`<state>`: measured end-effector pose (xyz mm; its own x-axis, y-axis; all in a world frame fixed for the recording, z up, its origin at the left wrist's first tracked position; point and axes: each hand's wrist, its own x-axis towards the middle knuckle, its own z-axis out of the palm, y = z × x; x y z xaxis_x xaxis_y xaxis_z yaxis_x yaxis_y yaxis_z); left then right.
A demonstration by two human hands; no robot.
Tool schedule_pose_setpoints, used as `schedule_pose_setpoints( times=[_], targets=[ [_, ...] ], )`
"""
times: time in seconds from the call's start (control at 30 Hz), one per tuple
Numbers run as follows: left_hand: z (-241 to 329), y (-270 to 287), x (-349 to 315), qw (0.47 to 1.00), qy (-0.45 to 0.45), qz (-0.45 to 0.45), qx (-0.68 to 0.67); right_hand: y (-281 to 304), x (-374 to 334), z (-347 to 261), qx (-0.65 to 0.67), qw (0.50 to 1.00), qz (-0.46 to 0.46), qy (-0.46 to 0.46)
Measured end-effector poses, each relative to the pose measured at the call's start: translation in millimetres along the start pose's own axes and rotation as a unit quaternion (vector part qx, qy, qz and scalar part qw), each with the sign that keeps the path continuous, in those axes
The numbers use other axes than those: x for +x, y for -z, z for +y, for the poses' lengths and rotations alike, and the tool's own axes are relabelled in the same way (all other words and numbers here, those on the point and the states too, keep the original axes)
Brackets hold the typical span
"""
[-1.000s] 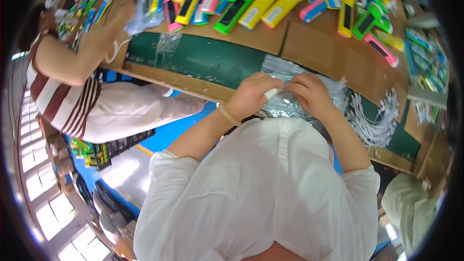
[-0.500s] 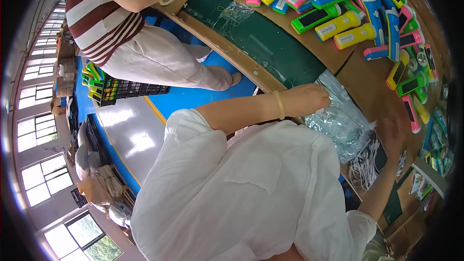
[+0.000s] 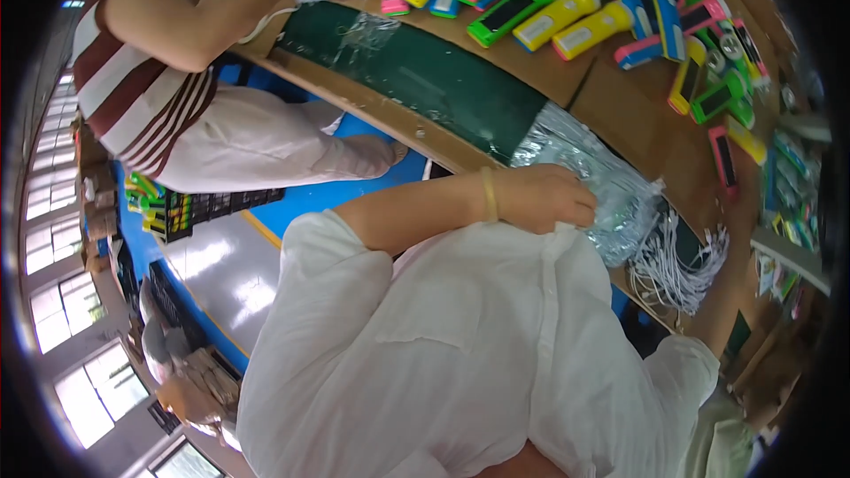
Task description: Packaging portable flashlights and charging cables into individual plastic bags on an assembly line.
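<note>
My left hand (image 3: 551, 199), with a pale yellow band on its wrist, is in front of my white shirt (image 3: 460, 336). Its fingers are curled closed at the near edge of a pile of clear plastic bags (image 3: 611, 195); what they hold, if anything, is hidden. My right forearm (image 3: 728, 296) reaches out at the right, past a bundle of white cables (image 3: 677, 274). The right hand beyond it is blurred and dim against the brown cardboard, so its fingers cannot be made out.
Several colourful flashlights (image 3: 558, 18) are heaped on the cardboard-covered table (image 3: 611, 111). Bagged flashlights (image 3: 792, 186) lie at the far right. A person in a striped top (image 3: 133, 97) stands at the left, beside a black crate (image 3: 221, 204) with more flashlights.
My left hand has drawn back from the bags toward my shirt, its fingers now curled. My right hand has moved outward to the right. The whole view has shifted.
</note>
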<state>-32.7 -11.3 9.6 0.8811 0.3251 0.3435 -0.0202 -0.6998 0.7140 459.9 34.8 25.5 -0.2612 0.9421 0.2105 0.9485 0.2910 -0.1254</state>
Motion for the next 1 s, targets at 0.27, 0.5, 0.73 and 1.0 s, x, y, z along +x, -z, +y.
schedule_pose_setpoints(
  times=[0.27,0.5,0.73,1.0],
  targets=[
    [-5,6,-10,0.994,0.064,0.092,-0.005,60,-20,-173,0.402,0.881,-0.188,-0.166],
    [1,9,0,0.996,0.013,0.084,0.039,72,1,-206,0.347,0.846,-0.401,-0.054],
    [3,1,-2,0.993,0.018,0.108,0.042,76,16,-215,0.228,0.891,-0.393,-0.013],
    [-2,-4,-2,0.989,0.042,0.135,0.04,12,4,-227,0.594,0.791,-0.084,-0.117]
  ],
)
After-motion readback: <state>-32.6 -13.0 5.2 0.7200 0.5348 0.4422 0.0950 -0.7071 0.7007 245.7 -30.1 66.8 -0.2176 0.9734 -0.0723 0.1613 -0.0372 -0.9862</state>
